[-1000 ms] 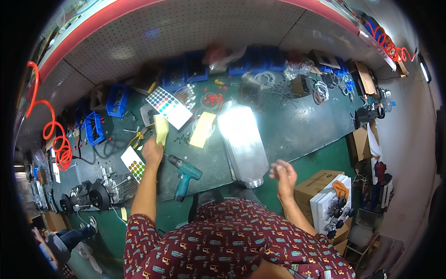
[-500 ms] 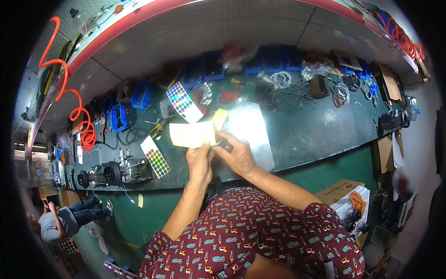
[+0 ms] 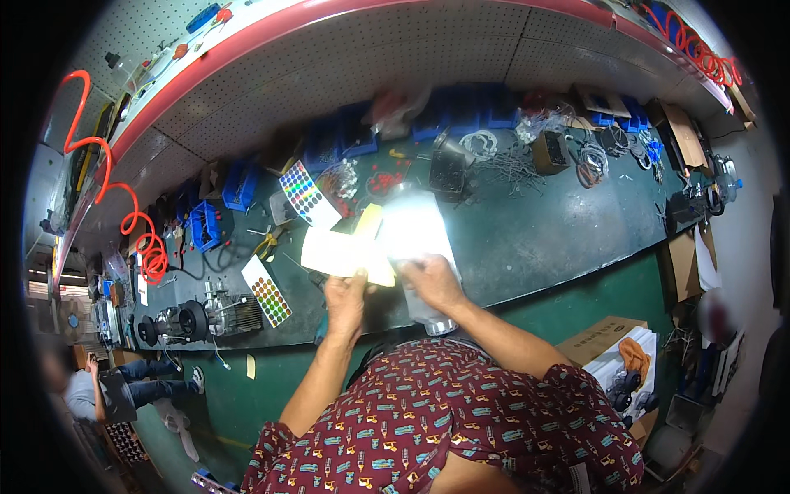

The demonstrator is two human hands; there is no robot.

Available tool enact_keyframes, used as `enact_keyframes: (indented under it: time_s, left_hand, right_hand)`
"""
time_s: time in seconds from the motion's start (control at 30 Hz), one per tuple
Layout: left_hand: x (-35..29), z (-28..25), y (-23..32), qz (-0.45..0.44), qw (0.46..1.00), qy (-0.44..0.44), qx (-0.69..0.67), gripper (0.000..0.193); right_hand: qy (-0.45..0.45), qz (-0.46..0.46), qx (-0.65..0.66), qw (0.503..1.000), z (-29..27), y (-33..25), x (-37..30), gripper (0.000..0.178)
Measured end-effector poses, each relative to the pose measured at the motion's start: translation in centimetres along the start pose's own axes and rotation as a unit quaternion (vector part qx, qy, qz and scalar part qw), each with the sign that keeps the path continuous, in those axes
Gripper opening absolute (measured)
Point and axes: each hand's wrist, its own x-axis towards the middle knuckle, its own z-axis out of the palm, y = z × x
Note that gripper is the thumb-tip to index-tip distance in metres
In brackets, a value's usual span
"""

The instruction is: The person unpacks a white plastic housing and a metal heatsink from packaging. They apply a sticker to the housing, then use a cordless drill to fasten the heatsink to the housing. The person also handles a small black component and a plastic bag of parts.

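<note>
Head view: left hand (image 3: 344,305) pinching a pale-yellow sheet (image 3: 327,253), which extends beyond its fingers, left of a silvery canister (image 3: 423,226) lying fore-and-aft; right hand (image 3: 436,282) nearer the canister, its grip indeterminable.

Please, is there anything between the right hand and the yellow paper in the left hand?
Nothing visible stands between the right hand and the yellow paper that the left hand holds, though glare blurs its edges. The silver metal body appears behind the right hand.
</note>
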Motion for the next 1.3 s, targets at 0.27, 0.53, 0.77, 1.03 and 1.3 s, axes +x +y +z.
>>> enact_keyframes:
  time_s: [0.27, 0.53, 0.77, 1.03, 1.3]
  left_hand:
    - [7.0, -9.5, -4.1, 0.016, 0.966, 0.243, 0.086, 0.028]
    - [0.0, 4.2, -2.1, -0.071, 0.978, -0.19, 0.054, 0.064]
    - [1.6, 3.7, -1.4, -0.221, 0.946, -0.161, -0.173, 0.08]
    - [3.0, 3.7, -1.2, -0.219, 0.952, -0.184, -0.108, 0.076]
    - [3.5, 4.2, 0.5, -0.019, 0.93, -0.236, 0.281, 0.016]
  right_hand:
    - [0.161, 0.053, 0.064, 0.983, -6.4, 2.8, 0.1, 0.019]
    - [0.149, -0.222, -0.168, 0.949, -1.5, 2.2, -0.7, 0.015]
    - [0.114, -0.153, -0.119, 0.974, -3.6, 2.7, 0.2, 0.023]
    - [0.019, 0.026, 0.042, 0.999, -5.8, 2.8, 3.2, 0.02]
    - [-0.147, -0.071, -0.201, 0.966, -6.9, -0.6, 3.5, 0.025]
